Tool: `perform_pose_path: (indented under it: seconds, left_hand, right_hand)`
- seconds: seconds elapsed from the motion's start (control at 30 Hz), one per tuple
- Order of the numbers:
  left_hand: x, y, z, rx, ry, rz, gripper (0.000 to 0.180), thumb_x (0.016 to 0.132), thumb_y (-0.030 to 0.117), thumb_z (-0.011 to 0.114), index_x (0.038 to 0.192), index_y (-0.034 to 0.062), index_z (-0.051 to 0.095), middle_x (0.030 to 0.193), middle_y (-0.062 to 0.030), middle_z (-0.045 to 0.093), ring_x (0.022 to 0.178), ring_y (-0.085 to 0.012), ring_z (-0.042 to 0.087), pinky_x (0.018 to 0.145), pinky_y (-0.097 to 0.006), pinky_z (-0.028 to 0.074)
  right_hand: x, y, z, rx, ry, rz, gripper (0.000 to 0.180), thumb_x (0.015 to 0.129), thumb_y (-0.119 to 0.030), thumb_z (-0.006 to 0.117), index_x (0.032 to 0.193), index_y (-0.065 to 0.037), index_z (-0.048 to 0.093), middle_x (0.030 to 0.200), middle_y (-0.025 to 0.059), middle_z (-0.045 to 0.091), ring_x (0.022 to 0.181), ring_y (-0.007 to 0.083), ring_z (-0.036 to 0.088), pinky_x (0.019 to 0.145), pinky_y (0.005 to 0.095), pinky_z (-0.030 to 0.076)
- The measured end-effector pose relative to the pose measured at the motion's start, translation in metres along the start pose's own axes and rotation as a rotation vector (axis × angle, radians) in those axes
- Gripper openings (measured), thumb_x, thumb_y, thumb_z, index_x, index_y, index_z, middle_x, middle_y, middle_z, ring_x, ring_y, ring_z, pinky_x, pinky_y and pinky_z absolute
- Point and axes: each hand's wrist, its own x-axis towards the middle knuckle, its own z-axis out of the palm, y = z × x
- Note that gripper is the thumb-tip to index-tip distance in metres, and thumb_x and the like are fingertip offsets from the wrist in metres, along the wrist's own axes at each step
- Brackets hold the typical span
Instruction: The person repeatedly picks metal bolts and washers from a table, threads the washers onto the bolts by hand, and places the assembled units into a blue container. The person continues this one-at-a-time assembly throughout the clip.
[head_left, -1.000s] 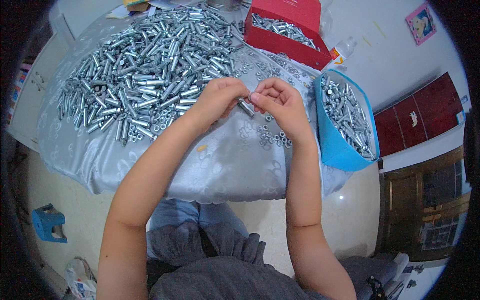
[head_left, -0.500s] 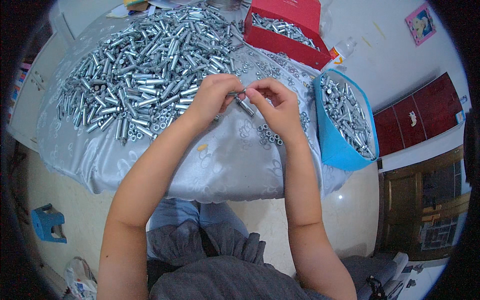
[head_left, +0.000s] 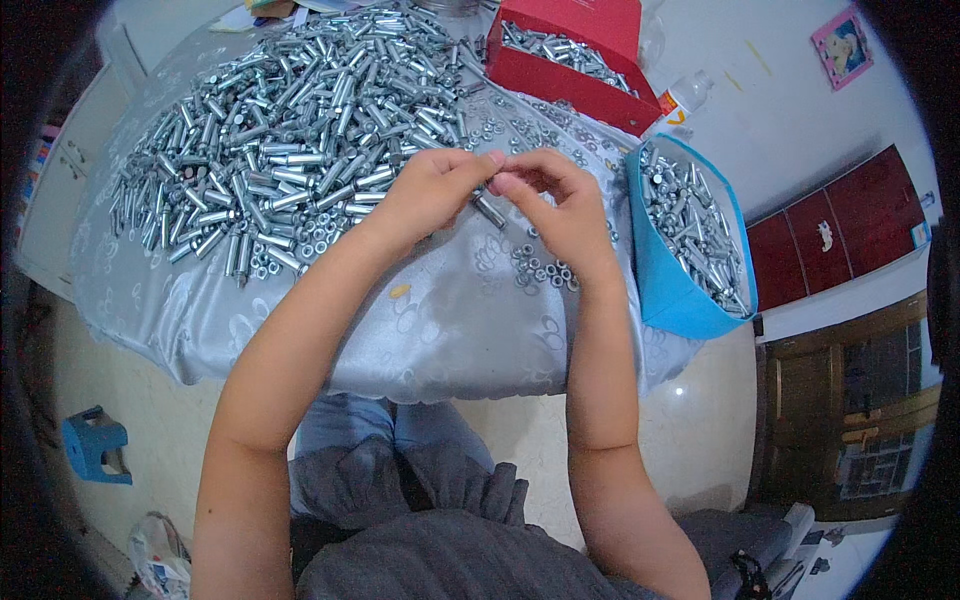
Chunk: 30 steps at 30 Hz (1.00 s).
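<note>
Head view: the left hand and right hand meet fingertip to fingertip over the grey cloth, both pinching one bolt. Its long axis runs from 10 to 4 o'clock, hanging just below the fingers, between the hands. Loose nuts lie at 6 o'clock of the right hand; the bolt heap at 10; the blue tub at 3.

Our left hand and right hand cover most of the short silver metal bolt pinched between our fingertips; only its lower end shows below them. Beyond our fingers, the red cardboard box is cut by the frame's top.
</note>
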Motion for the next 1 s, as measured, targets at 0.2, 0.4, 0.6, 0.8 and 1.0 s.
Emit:
perform_pose_path:
  seconds: [0.2,0.4,0.6,0.8,1.0]
  left_hand:
    - [-0.001,0.004,-0.001,-0.060,0.087,-0.104,0.028,0.080,0.032,0.052,0.065,0.0089,0.054,0.044,0.0040,0.034,0.036,-0.0070,0.027,0.037,-0.024,0.018]
    - [0.002,0.004,-0.002,-0.065,0.097,-0.139,0.027,0.080,0.032,0.051,0.067,0.0088,0.054,0.042,0.0045,0.032,0.036,-0.0068,0.024,0.037,-0.024,0.016]
    - [0.001,0.001,-0.003,-0.036,0.101,-0.111,0.027,0.080,0.033,0.051,0.067,0.0089,0.055,0.042,0.0048,0.032,0.036,-0.0064,0.024,0.037,-0.024,0.017]
    - [0.001,0.002,-0.003,-0.022,0.119,-0.093,0.028,0.080,0.033,0.051,0.067,0.0088,0.056,0.043,0.0051,0.033,0.036,-0.0063,0.024,0.037,-0.024,0.016]
    - [0.003,0.001,-0.003,0.013,0.143,-0.104,0.028,0.080,0.033,0.050,0.068,0.0083,0.057,0.045,0.0051,0.035,0.038,-0.0063,0.026,0.038,-0.024,0.017]
  right_hand:
    - [0.004,0.016,-0.024,-0.103,0.413,0.177,0.013,0.074,-0.012,0.063,0.081,0.000,0.063,0.068,0.0019,0.060,0.061,0.0065,0.052,0.057,0.0211,0.042]
    - [-0.001,0.024,-0.038,-0.497,0.372,0.313,0.018,0.072,-0.013,0.060,0.084,0.000,0.063,0.072,0.0134,0.062,0.065,0.0211,0.060,0.062,0.0291,0.046]
    - [-0.006,0.039,-0.042,-0.675,0.259,0.398,0.020,0.072,-0.011,0.057,0.088,-0.001,0.062,0.087,0.0201,0.060,0.082,0.0324,0.058,0.076,0.0363,0.045]
    - [0.004,0.062,-0.036,-0.760,0.242,0.099,0.022,0.075,-0.007,0.053,0.094,-0.003,0.061,0.092,0.0191,0.059,0.088,0.0348,0.055,0.080,0.0386,0.042]
    - [0.007,0.081,-0.030,-0.854,0.114,0.143,0.032,0.079,-0.011,0.048,0.110,-0.008,0.054,0.109,0.0137,0.054,0.104,0.0307,0.047,0.087,0.0431,0.037]
